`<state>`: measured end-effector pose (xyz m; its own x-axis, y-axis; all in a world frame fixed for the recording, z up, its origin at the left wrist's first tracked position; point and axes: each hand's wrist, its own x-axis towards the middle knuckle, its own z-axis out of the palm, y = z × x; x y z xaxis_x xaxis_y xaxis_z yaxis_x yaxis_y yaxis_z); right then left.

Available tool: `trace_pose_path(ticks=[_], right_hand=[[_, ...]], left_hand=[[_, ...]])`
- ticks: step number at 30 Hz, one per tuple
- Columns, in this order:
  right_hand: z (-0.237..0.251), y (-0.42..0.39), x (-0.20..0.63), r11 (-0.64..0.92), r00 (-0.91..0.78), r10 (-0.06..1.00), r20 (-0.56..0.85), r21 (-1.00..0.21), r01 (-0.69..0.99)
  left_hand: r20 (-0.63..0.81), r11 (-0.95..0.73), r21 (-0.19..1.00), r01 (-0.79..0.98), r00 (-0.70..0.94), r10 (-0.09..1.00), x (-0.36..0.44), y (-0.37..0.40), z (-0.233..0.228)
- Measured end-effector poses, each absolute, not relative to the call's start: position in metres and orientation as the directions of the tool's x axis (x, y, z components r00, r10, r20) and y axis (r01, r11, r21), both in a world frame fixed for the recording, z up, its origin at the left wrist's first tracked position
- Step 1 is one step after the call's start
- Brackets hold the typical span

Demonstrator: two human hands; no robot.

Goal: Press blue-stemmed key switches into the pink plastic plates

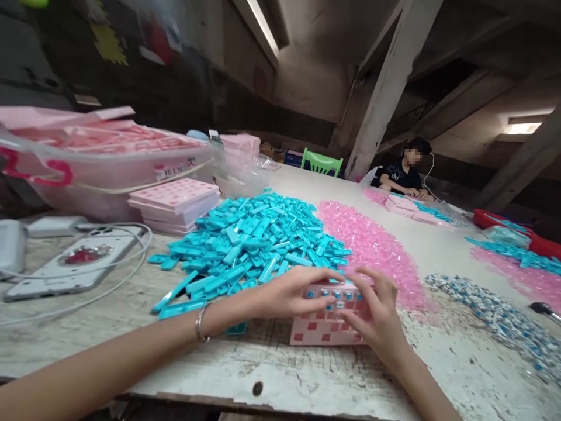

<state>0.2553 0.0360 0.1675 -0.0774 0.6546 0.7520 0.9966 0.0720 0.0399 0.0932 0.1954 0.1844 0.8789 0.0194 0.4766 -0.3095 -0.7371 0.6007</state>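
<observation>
From the head camera I see my left hand (287, 292) and right hand (379, 316) at lower centre, fingers (326, 273) spread over a pink grid tray (324, 330) on the white counter (280, 374), pressing small blue pieces (335, 294) into it, just below the turquoise pile (258, 240) and beside the pink pile (372, 245).

ceiling: i see low sloped concrete with beams, dim.
light: a lit tube (262, 24) overhead, another (523, 127) far right.
pillar: a pale slanted post (390, 82) rises behind the table.
table: worn white top (307, 374), cracked paint.
chair: a green one (321, 162) at the far edge.
</observation>
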Motion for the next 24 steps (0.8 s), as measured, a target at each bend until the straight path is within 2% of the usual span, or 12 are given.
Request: trace_pose_path(ticks=[3,7,11,16,19,22,24], right_hand=[[0.174,0.034,0.253,0.151,-0.136,0.684,0.717,0.043,0.988],[0.181,0.029,0.245,0.114,-0.148,0.673,0.725,0.096,0.989],[0.181,0.029,0.241,0.107,-0.106,0.691,0.715,0.043,0.993],[0.172,0.034,0.244,0.077,0.006,0.7,0.714,-0.083,0.994],[0.166,0.037,0.253,0.107,-0.068,0.694,0.717,-0.01,0.994],[0.16,0.039,0.266,0.133,-0.18,0.673,0.718,0.123,0.984],[0.156,0.042,0.272,0.128,-0.211,0.661,0.72,0.168,0.977]], left_hand=[[0.478,-0.81,0.48,-0.337,0.875,-0.08,0.089,0.196,0.196],[0.467,-0.875,0.348,-0.337,0.872,-0.15,0.087,0.188,0.204],[0.448,-0.955,0.226,-0.193,0.891,-0.074,0.092,0.177,0.196],[0.44,-0.973,0.225,-0.054,0.896,0.052,0.092,0.172,0.194],[0.44,-0.979,0.205,-0.005,0.893,0.088,0.09,0.169,0.199],[0.439,-0.988,0.156,0.004,0.896,0.073,0.091,0.169,0.201],[0.44,-0.992,0.123,-0.004,0.896,0.051,0.093,0.17,0.2]])
